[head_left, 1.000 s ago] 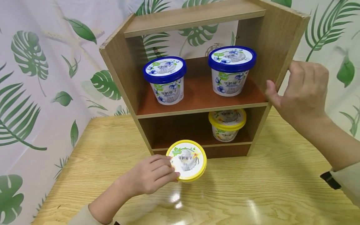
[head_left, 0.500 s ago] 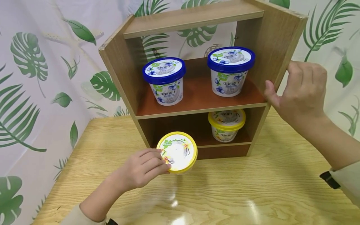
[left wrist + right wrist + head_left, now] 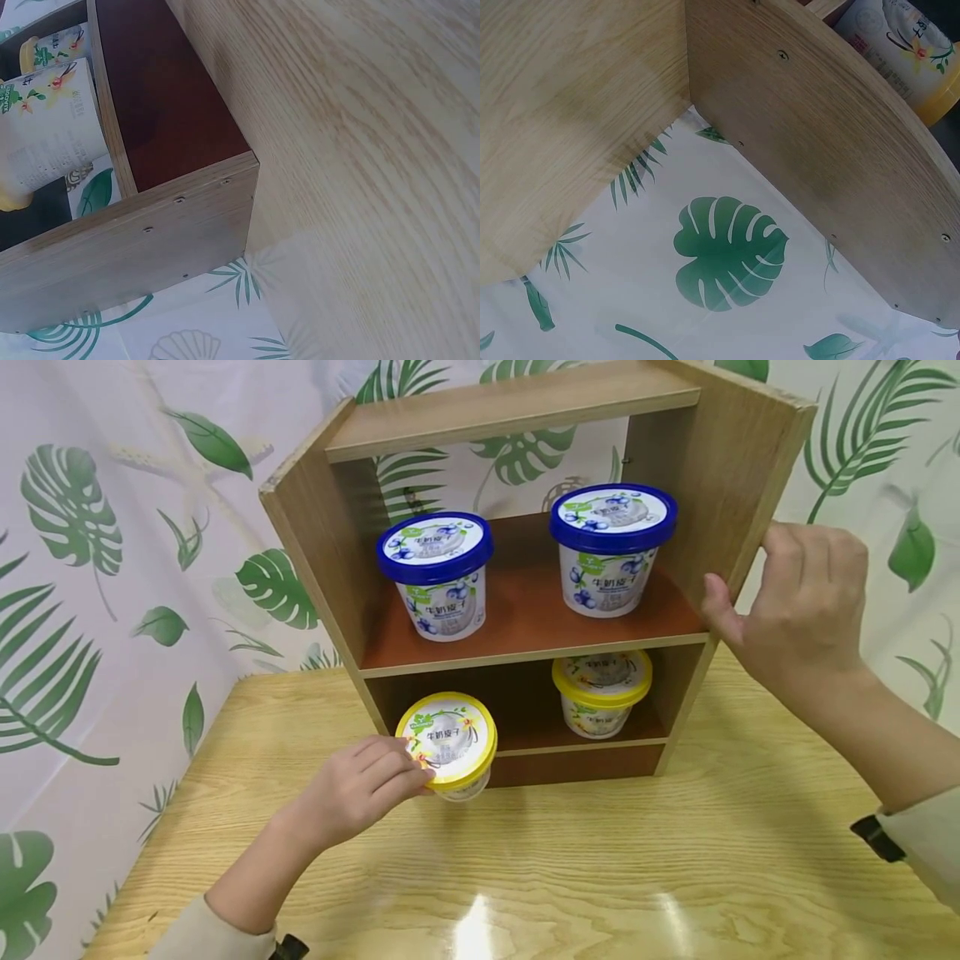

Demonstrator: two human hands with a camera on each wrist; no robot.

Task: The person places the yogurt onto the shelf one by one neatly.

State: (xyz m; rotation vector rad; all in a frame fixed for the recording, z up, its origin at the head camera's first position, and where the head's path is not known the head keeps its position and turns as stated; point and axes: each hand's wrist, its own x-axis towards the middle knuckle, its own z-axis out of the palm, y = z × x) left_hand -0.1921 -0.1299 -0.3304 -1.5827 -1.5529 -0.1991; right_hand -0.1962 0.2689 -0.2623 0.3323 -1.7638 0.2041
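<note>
My left hand (image 3: 363, 789) grips a tub with a yellow-rimmed lid (image 3: 450, 739) by its left side, in front of the lower shelf's left part. In the left wrist view the tub's white side (image 3: 56, 124) shows by the shelf opening; the hand is out of that view. My right hand (image 3: 806, 593) holds the front edge of the shelf unit's right side panel (image 3: 750, 468), thumb on the inner side. A second yellow-lidded tub (image 3: 602, 693) stands at the right of the lower shelf. Two blue-lidded tubs, one left (image 3: 438, 577) and one right (image 3: 613, 552), stand on the upper shelf.
The wooden shelf unit (image 3: 532, 658) stands on a wood-grain table (image 3: 570, 877). Its left side panel (image 3: 311, 543) is just beyond the held tub. A leaf-patterned backdrop (image 3: 157, 568) surrounds the table at the back and sides.
My left hand has carried the yellow-lidded tub leftward and toward the shelf unit, up to the lower opening. My right hand keeps its hold on the side panel.
</note>
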